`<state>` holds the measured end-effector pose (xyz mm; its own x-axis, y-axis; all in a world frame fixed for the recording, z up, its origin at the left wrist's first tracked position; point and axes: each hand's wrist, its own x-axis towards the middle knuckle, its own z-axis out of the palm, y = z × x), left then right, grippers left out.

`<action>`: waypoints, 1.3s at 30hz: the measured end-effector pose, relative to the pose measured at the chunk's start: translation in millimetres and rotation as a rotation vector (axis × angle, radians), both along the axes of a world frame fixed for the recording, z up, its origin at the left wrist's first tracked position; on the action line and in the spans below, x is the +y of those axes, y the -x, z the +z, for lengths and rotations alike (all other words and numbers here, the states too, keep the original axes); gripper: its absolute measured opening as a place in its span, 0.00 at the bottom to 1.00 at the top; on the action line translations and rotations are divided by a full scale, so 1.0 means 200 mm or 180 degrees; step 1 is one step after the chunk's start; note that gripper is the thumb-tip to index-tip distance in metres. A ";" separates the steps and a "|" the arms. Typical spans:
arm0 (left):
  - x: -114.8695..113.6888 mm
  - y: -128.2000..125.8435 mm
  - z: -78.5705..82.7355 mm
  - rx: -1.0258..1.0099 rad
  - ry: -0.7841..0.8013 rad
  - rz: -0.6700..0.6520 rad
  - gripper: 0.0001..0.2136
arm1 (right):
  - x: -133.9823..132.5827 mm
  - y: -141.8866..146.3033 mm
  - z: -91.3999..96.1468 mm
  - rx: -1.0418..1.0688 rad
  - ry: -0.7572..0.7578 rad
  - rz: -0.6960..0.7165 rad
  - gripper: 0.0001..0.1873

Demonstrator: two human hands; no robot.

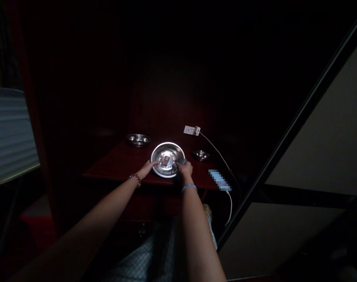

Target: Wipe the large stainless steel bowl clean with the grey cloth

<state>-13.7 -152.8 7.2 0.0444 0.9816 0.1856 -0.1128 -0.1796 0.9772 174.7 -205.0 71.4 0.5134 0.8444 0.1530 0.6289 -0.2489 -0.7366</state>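
A shiny steel bowl (163, 150) with a label (166, 161) inside is tilted toward me over the front of a dark red shelf (114, 162). My left hand (147, 168) grips its left rim, the thumb over the inner side. At the bowl's right side, my right hand (185, 169) is closed on a dark grey cloth (181, 161) that touches the bowl's inside. Part of the cloth hides behind my fingers.
Two more steel bowls stand on the shelf: one bowl (138, 140) at the left, a smaller bowl (201, 155) at the right. A wall socket (192, 130) feeds a white cable (215, 147). A blurred-out phone-like object (219, 180) lies at the right edge.
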 end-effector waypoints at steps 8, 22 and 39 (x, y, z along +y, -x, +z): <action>-0.01 -0.02 0.00 0.0025 -0.0649 -0.0338 0.33 | 0.00 0.00 0.00 0.0125 -0.0037 -0.0082 0.21; 0.06 -0.02 -0.02 -0.0239 -0.0312 0.0030 0.26 | 0.01 0.01 -0.02 -0.0078 -0.0050 0.0156 0.20; 0.12 0.01 -0.07 -0.0486 0.0188 0.0150 0.12 | -0.01 0.01 -0.01 -0.0128 -0.0821 0.0196 0.16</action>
<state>-15.9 -129.0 -7.3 -0.0262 0.9914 0.1286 -0.2536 -0.1310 0.9584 173.3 -207.0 69.9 0.4515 0.8043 0.3863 0.6670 -0.0167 -0.7448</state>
